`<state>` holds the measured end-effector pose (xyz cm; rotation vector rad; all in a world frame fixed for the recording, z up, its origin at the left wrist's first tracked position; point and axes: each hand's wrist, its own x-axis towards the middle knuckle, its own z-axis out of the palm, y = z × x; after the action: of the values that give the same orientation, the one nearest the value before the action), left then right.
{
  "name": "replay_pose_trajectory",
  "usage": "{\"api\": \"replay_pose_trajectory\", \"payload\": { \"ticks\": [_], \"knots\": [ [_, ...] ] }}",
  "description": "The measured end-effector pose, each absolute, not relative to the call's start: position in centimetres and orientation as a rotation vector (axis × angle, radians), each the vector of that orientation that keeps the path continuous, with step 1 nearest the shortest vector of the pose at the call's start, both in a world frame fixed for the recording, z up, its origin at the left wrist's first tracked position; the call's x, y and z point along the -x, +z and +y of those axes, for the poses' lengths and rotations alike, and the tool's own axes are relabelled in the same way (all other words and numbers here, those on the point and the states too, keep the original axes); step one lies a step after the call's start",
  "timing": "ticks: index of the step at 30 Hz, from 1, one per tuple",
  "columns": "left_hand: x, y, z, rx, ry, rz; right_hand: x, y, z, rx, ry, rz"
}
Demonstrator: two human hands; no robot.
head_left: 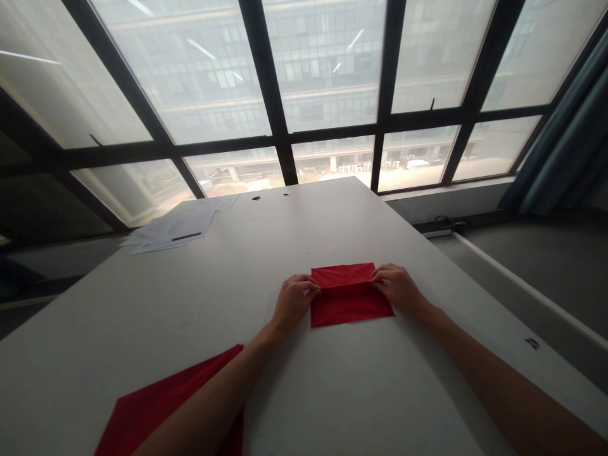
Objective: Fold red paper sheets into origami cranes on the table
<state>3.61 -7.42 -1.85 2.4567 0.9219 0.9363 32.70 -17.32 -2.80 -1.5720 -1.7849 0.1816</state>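
Note:
A red sheet, thin paper or cloth [352,305], lies on the white table between my two hands. Its far part is folded up along a crease that runs from side to side. My left hand [295,301] pinches the left end of this fold between thumb and fingers. At the right end, my right hand [398,288] pinches the same fold. Under my left forearm lies a second, larger piece of red material [156,405], partly covered by the arm. Whether the sheet is paper or fabric I cannot tell.
White papers [175,223] with a dark pen-like stick [186,237] on them lie at the table's far left. A small dark-and-white item [532,343] sits near the right edge of the white table [266,253]. Large windows stand beyond, with a blue curtain [560,139] at right.

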Motion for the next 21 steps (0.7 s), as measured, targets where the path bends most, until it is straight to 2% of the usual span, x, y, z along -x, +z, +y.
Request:
{"api": "replay_pose_trajectory", "payload": {
  "ticks": [7, 11, 16, 21],
  "knots": [
    [-3.5, -1.4, -7.8, -2.492, 0.977, 1.066, -30.8, -1.4, -18.0, 1.750, -0.111, -1.647],
    [-3.8, -0.7, -8.7, -2.604, 0.947, 1.116, -28.3, -1.2, -18.7, 1.816, -0.021, -1.826],
    [-4.1, 0.1, -9.6, -2.682, 0.829, 0.913, -28.5, -1.9, -18.5, 1.811, 0.029, -1.916],
    [-4.0, -0.4, -8.9, -2.598, 0.975, 0.932, -31.1, -2.0, -18.3, 1.660, 0.154, -1.994]
  ]
}}
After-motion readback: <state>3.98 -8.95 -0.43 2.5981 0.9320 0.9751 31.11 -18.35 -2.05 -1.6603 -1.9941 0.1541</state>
